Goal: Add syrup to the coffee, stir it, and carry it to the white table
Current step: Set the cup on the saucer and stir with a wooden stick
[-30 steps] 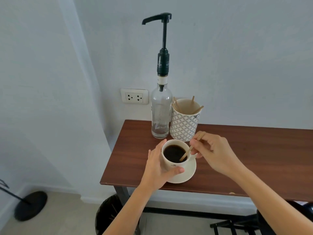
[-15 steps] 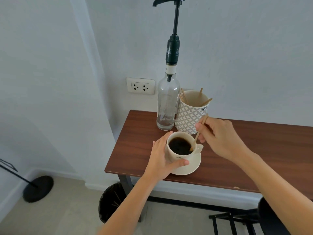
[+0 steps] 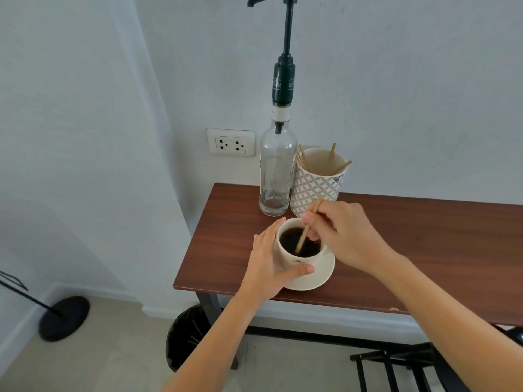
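A cream coffee cup (image 3: 294, 260) full of black coffee stands on its saucer (image 3: 317, 278) near the front left of the brown wooden table (image 3: 424, 250). My left hand (image 3: 268, 261) wraps around the cup's left side, thumb across the front. My right hand (image 3: 342, 236) pinches a wooden stir stick (image 3: 307, 227) whose lower end dips into the coffee. Behind the cup stands a clear glass syrup bottle (image 3: 276, 171) with a tall black pump.
A patterned holder cup (image 3: 318, 182) with several wooden sticks stands beside the bottle against the wall. A wall socket (image 3: 230, 142) is left of the bottle. Below the table sit a black bin (image 3: 188, 336), a black round stand base (image 3: 63, 318) and a dark rack (image 3: 396, 369).
My right hand has swung the stick from the cup's right rim to the middle of the coffee. The left hand stays on the cup. The view has shifted slightly.
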Action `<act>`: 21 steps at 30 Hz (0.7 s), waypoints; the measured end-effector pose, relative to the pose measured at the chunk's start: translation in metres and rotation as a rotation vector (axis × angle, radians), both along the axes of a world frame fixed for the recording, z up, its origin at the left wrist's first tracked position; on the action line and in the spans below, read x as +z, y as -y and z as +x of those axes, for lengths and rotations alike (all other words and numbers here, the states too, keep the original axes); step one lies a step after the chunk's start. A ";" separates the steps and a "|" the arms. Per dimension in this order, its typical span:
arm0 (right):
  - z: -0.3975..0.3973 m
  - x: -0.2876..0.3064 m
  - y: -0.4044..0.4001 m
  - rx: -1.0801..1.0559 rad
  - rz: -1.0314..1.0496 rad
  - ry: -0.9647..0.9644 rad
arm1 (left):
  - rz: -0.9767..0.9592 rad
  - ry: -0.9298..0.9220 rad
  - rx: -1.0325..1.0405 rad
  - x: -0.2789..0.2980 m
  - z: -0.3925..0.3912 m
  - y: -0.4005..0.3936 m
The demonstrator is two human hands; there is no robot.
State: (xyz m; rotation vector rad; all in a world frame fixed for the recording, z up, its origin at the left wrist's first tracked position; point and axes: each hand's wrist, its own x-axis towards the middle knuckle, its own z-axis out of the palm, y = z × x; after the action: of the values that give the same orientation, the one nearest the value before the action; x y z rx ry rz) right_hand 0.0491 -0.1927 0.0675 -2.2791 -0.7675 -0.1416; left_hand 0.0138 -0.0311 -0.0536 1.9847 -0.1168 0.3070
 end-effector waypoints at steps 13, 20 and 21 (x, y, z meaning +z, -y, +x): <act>-0.001 0.000 -0.008 0.001 -0.011 0.002 | 0.002 -0.021 0.002 0.001 -0.001 0.000; 0.018 0.004 0.014 -0.194 -0.169 0.110 | 0.021 -0.008 -0.014 0.005 -0.001 0.001; 0.015 0.005 0.017 -0.172 -0.158 0.082 | 0.018 -0.002 -0.007 0.004 -0.001 0.001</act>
State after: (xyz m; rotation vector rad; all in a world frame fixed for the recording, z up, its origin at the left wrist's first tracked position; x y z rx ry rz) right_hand 0.0640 -0.2097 0.0728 -2.5021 -0.6433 -0.2637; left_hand 0.0127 -0.0324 -0.0492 2.0018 -0.1257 0.2996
